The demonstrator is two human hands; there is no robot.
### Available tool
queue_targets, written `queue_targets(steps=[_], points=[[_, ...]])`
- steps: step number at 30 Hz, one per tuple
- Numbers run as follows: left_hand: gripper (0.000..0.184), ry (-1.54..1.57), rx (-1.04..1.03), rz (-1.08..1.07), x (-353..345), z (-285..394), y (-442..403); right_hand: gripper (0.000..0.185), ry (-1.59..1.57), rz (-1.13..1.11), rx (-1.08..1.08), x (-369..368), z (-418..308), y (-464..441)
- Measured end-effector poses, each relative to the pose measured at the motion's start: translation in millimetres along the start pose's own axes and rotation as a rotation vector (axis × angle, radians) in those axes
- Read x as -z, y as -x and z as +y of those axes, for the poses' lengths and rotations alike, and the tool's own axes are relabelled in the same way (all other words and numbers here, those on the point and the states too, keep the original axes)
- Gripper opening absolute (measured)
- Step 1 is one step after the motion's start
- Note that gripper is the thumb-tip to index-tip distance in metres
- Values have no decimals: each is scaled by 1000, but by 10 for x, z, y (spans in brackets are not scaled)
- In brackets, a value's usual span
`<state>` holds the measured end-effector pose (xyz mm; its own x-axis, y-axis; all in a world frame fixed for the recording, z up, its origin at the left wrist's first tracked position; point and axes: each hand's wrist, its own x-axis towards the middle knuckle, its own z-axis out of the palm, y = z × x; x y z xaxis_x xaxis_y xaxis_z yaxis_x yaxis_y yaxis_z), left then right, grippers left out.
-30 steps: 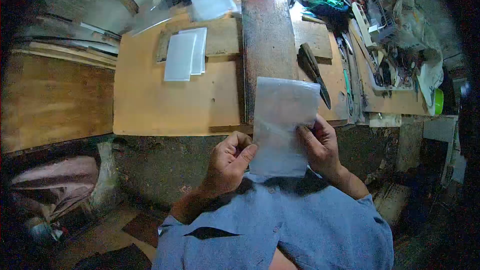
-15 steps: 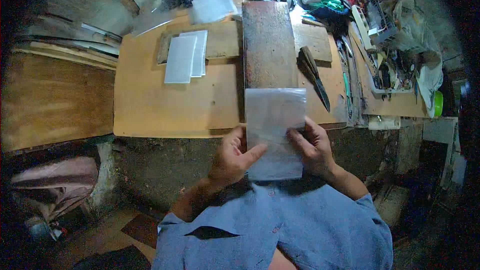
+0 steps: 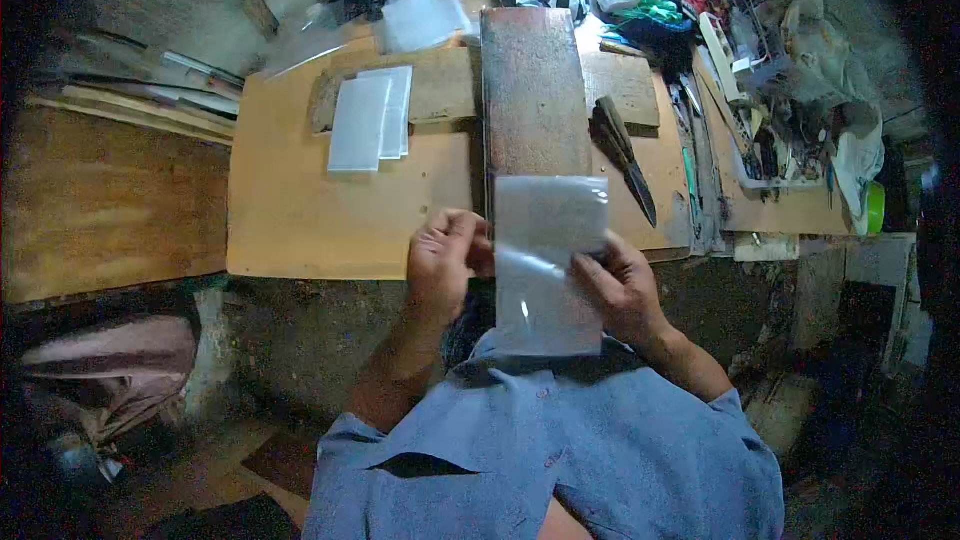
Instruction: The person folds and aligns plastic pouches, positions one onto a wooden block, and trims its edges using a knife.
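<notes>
A flat, translucent plastic sheet or bag [image 3: 545,230], perhaps several in a stack, stands in front of my chest with bright glare on its lower half. My right hand [image 3: 625,290] grips its right edge, the thumb lying across the front and the fingers behind. Just off its left edge is my left hand [image 3: 445,255], fingers curled together at the fingertips. Whether those fingertips pinch anything is too small to make out. Behind the plastic's upper edge lies a long, dark wooden board [image 3: 535,90].
White rectangular packets [image 3: 360,125] overlap on the orange table [image 3: 290,210] at left. A knife [image 3: 630,160] lies right of the board. More clear plastic [image 3: 420,20] is at the back, and a tray of tools [image 3: 785,155] stands at right.
My left hand has come off the front of the plastic, moving left and up, and its fingers have curled. The right hand keeps its grip. Glare now crosses the plastic.
</notes>
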<state>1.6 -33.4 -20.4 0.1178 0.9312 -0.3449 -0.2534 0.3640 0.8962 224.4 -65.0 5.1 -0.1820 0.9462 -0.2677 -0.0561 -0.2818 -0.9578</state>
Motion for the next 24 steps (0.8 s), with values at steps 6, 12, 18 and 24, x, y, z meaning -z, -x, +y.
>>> queue_targets(steps=[6, 12, 18, 24], points=[[27, -29, 95, -293, -237, -71, 183, 25, -113, 46, -110, 41, 15, -49], [27, -63, 258, -312, -94, -58, 248, 25, -149, 81, -75, 29, 29, -56], [21, 139, 143, -254, -232, -164, 76, 27, -17, 21, -169, 9, 74, -92], [21, 265, 144, -112, -46, -231, -182, 29, 15, -74, -1, 51, 243, -142]])
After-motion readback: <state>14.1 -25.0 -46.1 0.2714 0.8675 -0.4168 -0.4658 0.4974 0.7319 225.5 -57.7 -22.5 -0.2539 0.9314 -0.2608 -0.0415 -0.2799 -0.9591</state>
